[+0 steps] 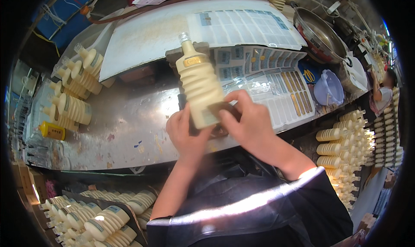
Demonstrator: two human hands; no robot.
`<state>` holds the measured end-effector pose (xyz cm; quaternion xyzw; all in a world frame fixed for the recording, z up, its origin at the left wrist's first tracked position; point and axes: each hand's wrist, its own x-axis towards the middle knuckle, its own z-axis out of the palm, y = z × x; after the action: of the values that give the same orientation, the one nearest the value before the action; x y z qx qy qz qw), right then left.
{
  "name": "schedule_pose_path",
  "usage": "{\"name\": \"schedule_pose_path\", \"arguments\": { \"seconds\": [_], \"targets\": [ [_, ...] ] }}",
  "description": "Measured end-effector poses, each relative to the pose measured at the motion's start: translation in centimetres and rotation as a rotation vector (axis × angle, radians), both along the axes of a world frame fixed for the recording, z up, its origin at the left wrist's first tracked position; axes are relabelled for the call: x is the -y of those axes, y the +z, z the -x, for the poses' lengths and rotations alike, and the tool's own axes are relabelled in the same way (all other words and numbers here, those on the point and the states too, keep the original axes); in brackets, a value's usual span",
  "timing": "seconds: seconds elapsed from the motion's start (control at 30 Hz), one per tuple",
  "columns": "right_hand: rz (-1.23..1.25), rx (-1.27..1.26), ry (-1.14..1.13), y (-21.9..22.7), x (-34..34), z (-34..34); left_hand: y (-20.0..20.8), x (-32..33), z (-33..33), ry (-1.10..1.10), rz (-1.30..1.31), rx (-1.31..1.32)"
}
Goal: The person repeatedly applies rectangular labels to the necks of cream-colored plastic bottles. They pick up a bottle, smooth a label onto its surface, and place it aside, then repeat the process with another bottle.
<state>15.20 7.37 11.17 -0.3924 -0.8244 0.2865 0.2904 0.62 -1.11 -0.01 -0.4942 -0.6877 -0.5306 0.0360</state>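
Observation:
A cream bottle [196, 76] with a wavy ribbed body, a clear cap and a gold label at its neck lies on a dark block [174, 57] on the metal bench. My left hand [186, 132] grips its lower end, thumb along the side. Pinched between thumb and fingers of my right hand [250, 119] is a dark, thin flat piece [229, 109]. It presses against the lower body of the bottle, over a greyish label patch [209, 116]. To the right lie printed label sheets [276, 87], some with blue and gold strips.
Several cream bottles [75, 111] stand on the bench's left, beside a yellow can [52, 131]. A purple bucket [328, 89] and a large pan [322, 35] are at the right. Crated bottles [103, 223] fill the lower left; more bottles [341, 147] stand at right, near another person [382, 91].

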Motion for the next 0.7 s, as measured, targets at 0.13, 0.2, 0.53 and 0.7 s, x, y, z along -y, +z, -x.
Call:
{"name": "schedule_pose_path", "arguments": {
  "seconds": [0.13,0.2,0.53,0.7],
  "targets": [
    [-0.018,0.078,0.009,-1.6,0.4,-0.4,-0.1,0.2,0.1,-0.007,0.017,0.006],
    [-0.034,0.138,-0.059,-2.4,-0.8,-1.2,-0.2,0.4,0.2,-0.021,0.035,0.032],
    [0.162,0.085,-0.023,-3.5,-0.7,-1.5,-0.2,-0.5,0.9,-0.1,0.128,0.357],
    [0.24,0.043,-0.068,-3.1,-0.8,-1.9,-0.1,-1.3,0.0,-0.023,0.174,0.399]
  ]
}}
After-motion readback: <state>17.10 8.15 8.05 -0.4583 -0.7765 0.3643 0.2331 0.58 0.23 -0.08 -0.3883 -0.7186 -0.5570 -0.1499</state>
